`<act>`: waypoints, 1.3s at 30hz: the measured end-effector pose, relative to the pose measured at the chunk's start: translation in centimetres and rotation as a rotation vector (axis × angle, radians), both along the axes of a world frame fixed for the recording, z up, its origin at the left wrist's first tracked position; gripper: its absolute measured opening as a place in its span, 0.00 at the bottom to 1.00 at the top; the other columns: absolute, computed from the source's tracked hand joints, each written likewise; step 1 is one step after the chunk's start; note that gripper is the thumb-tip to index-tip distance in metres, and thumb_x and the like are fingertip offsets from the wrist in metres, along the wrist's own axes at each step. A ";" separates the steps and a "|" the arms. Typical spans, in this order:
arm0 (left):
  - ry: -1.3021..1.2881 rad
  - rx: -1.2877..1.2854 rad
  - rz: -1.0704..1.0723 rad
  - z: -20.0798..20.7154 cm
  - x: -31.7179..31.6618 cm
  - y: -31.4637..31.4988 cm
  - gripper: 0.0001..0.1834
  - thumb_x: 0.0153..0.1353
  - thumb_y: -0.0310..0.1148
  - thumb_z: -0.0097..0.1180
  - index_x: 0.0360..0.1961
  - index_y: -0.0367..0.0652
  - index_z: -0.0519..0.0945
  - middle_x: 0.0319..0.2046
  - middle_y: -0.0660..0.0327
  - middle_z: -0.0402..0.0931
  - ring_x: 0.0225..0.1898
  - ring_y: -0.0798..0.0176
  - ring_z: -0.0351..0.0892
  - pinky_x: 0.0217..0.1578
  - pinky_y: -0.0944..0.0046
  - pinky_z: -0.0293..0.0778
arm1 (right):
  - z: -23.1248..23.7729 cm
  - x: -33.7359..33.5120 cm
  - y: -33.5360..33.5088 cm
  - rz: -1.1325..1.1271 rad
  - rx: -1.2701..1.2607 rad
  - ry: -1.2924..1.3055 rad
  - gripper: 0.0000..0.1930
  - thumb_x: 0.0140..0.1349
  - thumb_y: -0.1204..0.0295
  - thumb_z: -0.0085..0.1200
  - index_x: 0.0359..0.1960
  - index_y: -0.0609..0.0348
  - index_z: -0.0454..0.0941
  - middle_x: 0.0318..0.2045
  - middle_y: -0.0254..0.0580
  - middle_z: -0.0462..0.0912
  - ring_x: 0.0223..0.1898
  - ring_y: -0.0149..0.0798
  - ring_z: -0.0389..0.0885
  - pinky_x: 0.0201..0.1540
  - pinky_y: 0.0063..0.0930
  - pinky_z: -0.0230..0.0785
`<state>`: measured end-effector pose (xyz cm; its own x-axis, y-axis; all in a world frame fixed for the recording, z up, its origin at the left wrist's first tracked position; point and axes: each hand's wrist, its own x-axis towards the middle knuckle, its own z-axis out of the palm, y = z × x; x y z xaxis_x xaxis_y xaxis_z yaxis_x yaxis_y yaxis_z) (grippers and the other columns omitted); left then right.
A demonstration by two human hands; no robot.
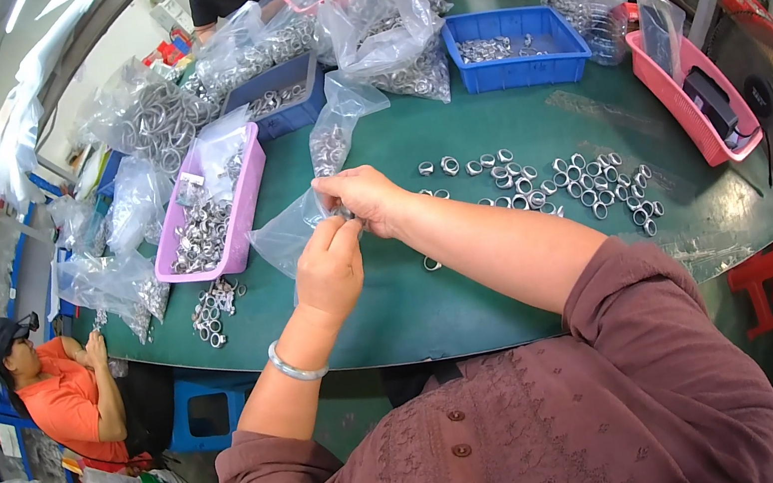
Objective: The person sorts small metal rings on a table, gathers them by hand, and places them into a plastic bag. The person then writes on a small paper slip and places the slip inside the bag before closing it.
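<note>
Left hand [328,269]: wrist in a pale bangle [298,364]; fingers drawn together at the bag's edge, beside a bit of silvery metal; what they pinch, if anything, cannot be told.

Right hand [368,202]: thumb and fingers closed on the top edge of the bag, touching the left hand.

Bag [283,241]: clear plastic, hanging to the left of the joined hands, above the table [479,313], which is green.

Small bag [331,147]: clear, holding metal pieces; lies just beyond the hands.

Rings [522,187]: silver-coloured, many, loose on the table to the right of the hands, partly behind the right forearm.

Basket [248,206]: pink, filled with metal pieces; left of the bag. More pieces [211,315] lie at its near end.

Blue tray [527,73]: beyond the rings, some metal pieces inside.

Large bag [389,34]: clear, full of metal pieces, left of the blue tray.

Pink tray [673,107]: far right, a black device [713,104] inside.

Co-worker [79,406]: orange top, seated at the left end.
</note>
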<state>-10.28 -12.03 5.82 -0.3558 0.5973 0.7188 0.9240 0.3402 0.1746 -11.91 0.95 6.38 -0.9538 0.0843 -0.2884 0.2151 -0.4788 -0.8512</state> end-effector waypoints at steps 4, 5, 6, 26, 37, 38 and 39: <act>0.013 0.022 0.008 0.5 -0.5 -0.3 0.06 0.53 0.18 0.54 0.32 0.36 0.79 0.30 0.54 0.76 0.29 0.53 0.78 0.31 0.63 0.74 | 1.6 0.1 1.3 0.242 0.192 0.041 0.17 0.60 0.57 0.52 0.30 0.61 0.77 0.28 0.39 0.76 0.30 0.34 0.72 0.36 0.31 0.66; 0.013 0.037 0.022 0.7 -0.7 -0.6 0.06 0.52 0.17 0.54 0.32 0.36 0.79 0.30 0.54 0.76 0.29 0.54 0.78 0.31 0.63 0.74 | 2.2 0.1 1.7 0.333 0.324 0.069 0.16 0.61 0.58 0.52 0.31 0.60 0.78 0.29 0.37 0.77 0.33 0.32 0.73 0.41 0.31 0.64; 0.011 0.035 0.025 1.0 -1.0 -1.0 0.06 0.52 0.17 0.54 0.32 0.36 0.79 0.30 0.54 0.76 0.29 0.54 0.78 0.31 0.63 0.74 | 2.8 0.1 2.1 0.426 0.456 0.097 0.15 0.62 0.59 0.52 0.32 0.59 0.79 0.30 0.34 0.79 0.36 0.30 0.73 0.46 0.32 0.63; -0.355 0.323 0.163 3.8 -5.6 -5.9 0.05 0.56 0.19 0.52 0.34 0.35 0.77 0.26 0.60 0.73 0.24 0.70 0.75 0.26 0.71 0.71 | -1.7 2.2 8.9 0.800 1.801 0.376 0.26 0.61 0.49 0.46 0.51 0.56 0.75 0.59 0.47 0.65 0.63 0.51 0.59 0.62 0.52 0.49; 0.044 -0.119 0.429 4.7 -0.4 -0.8 0.14 0.51 0.30 0.61 0.40 0.40 0.78 0.40 0.51 0.71 0.35 0.50 0.74 0.34 0.56 0.72 | -5.4 9.7 7.1 0.320 1.819 0.727 0.31 0.50 0.46 0.58 0.48 0.58 0.73 0.50 0.53 0.69 0.55 0.53 0.65 0.54 0.49 0.58; 0.043 -0.119 0.432 4.8 -0.2 -0.6 0.14 0.51 0.30 0.61 0.40 0.40 0.78 0.40 0.51 0.71 0.35 0.50 0.74 0.34 0.56 0.72 | -5.6 9.9 7.0 0.323 1.818 0.730 0.31 0.50 0.46 0.58 0.48 0.58 0.73 0.50 0.53 0.69 0.55 0.53 0.65 0.54 0.49 0.58; 0.099 -0.093 0.410 4.6 0.0 0.0 0.15 0.50 0.29 0.60 0.42 0.40 0.78 0.43 0.50 0.71 0.36 0.50 0.74 0.35 0.56 0.72 | -5.7 10.3 7.2 0.330 1.823 0.732 0.26 0.52 0.51 0.57 0.45 0.57 0.74 0.46 0.50 0.70 0.52 0.50 0.67 0.51 0.45 0.60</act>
<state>-10.30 -12.08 10.41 -0.5092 0.4846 0.7113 0.7198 0.6928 0.0433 -1.58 8.16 0.70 -0.8668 -0.3981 0.3004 -0.4556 0.8771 -0.1520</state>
